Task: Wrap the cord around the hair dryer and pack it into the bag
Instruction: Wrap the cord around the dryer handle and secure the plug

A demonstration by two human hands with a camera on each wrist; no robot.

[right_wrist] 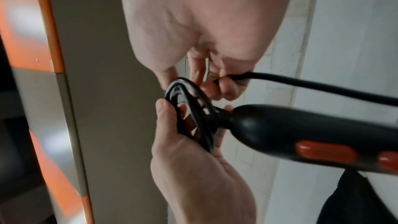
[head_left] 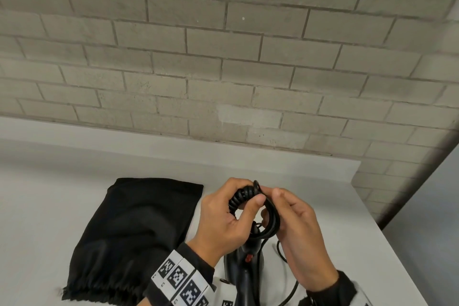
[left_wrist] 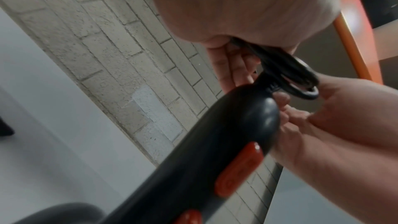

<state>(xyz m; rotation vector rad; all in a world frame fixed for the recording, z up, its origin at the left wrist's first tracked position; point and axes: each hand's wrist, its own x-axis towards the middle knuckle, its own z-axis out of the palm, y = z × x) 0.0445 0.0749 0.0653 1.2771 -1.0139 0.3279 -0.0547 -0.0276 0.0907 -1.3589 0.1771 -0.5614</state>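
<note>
The black, smooth hard-plastic hair dryer with orange switches (head_left: pixel 244 271) stands handle-up at 6 o'clock over the pale grey desk (head_left: pixel 335 218); its black rubbery cord (head_left: pixel 269 216), partly coiled, is bunched in loops above the handle end. The left hand (head_left: pixel 223 218) curls its fingers (head_left: pixel 257 200) around the loops, while the right hand (head_left: pixel 301 236) pinches a strand. The limp black cloth drawstring bag (head_left: pixel 134 236) lies flat at 9 o'clock; the springy cord likely unwinds unless held, and the rigid handle is the surest hold.
</note>
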